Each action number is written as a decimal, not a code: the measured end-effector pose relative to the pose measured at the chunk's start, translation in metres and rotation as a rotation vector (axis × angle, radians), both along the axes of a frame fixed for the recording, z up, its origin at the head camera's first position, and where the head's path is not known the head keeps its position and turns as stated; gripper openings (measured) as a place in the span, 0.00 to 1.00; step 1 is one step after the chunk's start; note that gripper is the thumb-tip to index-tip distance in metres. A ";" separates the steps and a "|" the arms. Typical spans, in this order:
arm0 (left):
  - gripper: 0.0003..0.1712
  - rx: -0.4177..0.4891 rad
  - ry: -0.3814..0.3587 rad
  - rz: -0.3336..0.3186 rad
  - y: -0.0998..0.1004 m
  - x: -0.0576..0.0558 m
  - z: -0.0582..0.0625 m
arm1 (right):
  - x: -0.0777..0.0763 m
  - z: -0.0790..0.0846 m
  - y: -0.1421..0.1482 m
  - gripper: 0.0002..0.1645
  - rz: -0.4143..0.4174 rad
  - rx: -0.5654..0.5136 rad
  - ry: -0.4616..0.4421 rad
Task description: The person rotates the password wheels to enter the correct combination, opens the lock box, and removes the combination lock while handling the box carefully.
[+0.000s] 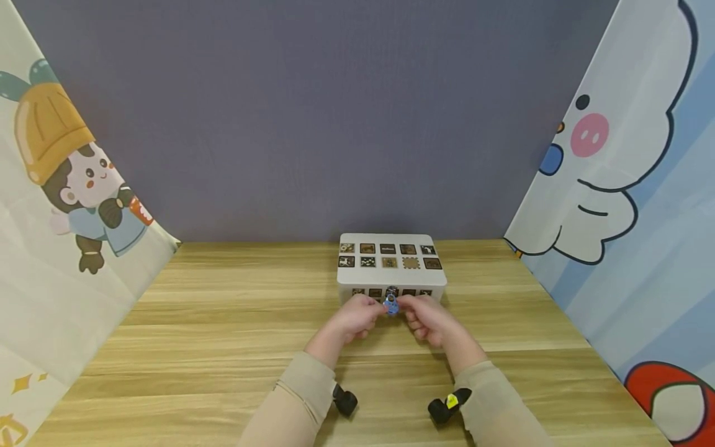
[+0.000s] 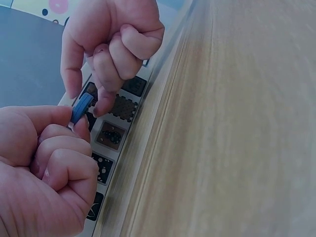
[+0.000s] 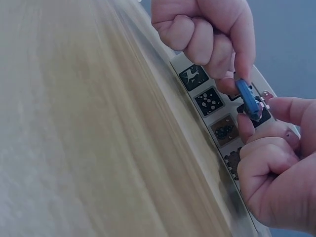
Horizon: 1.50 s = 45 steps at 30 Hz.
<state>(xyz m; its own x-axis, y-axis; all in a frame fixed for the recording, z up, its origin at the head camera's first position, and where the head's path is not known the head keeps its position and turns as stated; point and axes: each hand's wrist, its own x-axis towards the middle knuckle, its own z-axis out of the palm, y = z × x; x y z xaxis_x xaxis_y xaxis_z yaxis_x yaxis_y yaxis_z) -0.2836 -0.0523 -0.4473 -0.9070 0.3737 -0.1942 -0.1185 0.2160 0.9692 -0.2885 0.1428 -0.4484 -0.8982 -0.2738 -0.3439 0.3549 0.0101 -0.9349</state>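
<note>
A small blue padlock (image 1: 392, 307) is at the metal latch (image 1: 392, 290) on the front of a white box (image 1: 385, 277). From the left, my left hand (image 1: 357, 315) pinches the padlock between thumb and index finger, its other fingers curled. My right hand (image 1: 430, 320) holds the padlock from the right, thumb and index finger on either side. Both wrist views show the padlock (image 2: 83, 107) edge-on between the two hands. Fingers partly hide the latch, and I cannot tell whether the shackle is through it.
The box has rows of small dark square pictures on its lid and front. It stands at the back of a wood-grain table (image 1: 240, 323), near a grey wall panel (image 1: 335, 124). Cartoon-printed sheets (image 1: 33, 248) flank both sides.
</note>
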 end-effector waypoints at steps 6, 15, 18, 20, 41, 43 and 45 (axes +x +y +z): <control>0.16 -0.004 0.004 0.003 0.000 0.001 0.001 | 0.001 0.004 0.005 0.22 -0.002 0.033 0.008; 0.15 -0.013 0.005 -0.001 0.000 0.001 0.001 | 0.000 0.006 0.012 0.22 -0.010 0.038 0.012; 0.15 -0.011 0.003 -0.001 0.000 0.000 0.000 | 0.000 0.007 0.013 0.22 -0.013 0.034 0.018; 0.14 -0.008 0.003 -0.001 0.000 0.000 -0.001 | -0.001 0.008 0.014 0.23 -0.013 0.029 0.020; 0.14 -0.015 0.005 -0.001 -0.001 -0.001 -0.001 | 0.003 0.012 0.004 0.21 0.024 0.132 0.087; 0.14 -0.021 0.006 -0.002 -0.001 -0.001 -0.001 | 0.004 0.011 0.002 0.24 0.034 0.127 0.094; 0.14 -0.023 0.004 -0.001 -0.001 -0.001 -0.001 | 0.004 0.010 0.001 0.21 0.047 0.118 0.099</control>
